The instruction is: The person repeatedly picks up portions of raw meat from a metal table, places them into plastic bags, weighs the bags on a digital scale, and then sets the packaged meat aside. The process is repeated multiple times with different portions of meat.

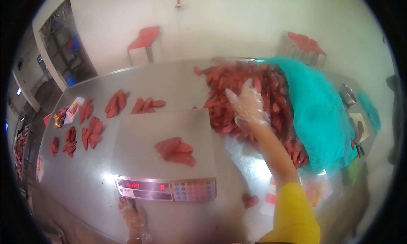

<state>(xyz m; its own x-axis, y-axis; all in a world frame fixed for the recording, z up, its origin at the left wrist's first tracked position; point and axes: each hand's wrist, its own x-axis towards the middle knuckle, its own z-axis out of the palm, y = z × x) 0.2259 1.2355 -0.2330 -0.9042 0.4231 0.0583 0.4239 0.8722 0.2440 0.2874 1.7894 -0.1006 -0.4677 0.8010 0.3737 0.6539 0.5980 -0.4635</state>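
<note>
Over a large pile of short red sausages [227, 81], my right hand [250, 104] reaches in a clear plastic glove, its thumb and fingers spread and nothing held. My left hand [130, 214], also gloved, rests on the table by the front left corner of a weighing scale [165, 189], fingers stretched toward its edge. A small heap of sausages [174, 151] lies on the scale's flat metal pan [135, 136]. The scale has a lit red display and a keypad.
Several small sausage heaps [92, 133] lie on the steel table [95, 167], left of the scale. Printed packets [68, 112] sit at its left edge. A teal plastic sheet [316, 117] covers the pile's right side. A metal bowl [348, 94] and red stools [145, 37] stand beyond.
</note>
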